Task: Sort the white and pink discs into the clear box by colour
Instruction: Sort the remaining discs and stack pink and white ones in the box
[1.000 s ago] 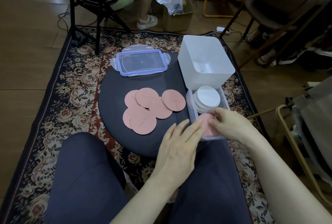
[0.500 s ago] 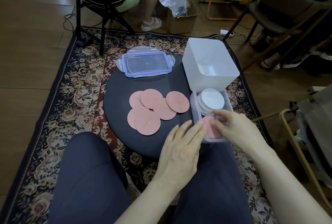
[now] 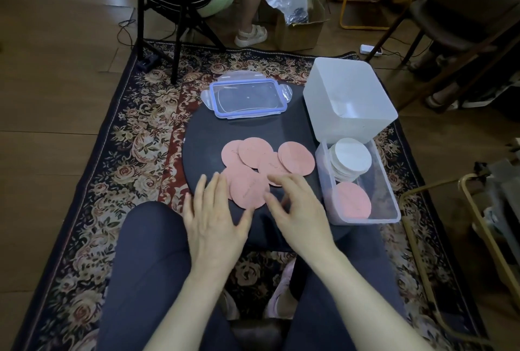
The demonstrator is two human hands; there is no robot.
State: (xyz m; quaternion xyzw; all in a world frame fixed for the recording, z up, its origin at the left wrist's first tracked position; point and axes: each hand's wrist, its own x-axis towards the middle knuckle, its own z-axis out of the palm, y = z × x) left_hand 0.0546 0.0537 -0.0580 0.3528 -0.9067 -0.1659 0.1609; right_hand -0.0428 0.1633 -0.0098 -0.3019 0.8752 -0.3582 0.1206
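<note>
With both hands' fingers (image 3: 216, 190) spread and empty over the nearest pink discs (image 3: 249, 189), a careless pinch might have lifted two overlapping discs beside the clear box (image 3: 363, 217).

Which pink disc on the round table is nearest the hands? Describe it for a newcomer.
Start at the dark round table on the rug, then find the pink discs spread at its middle. The one you want is the nearest disc, lying between both hands on top of its neighbours.
</note>
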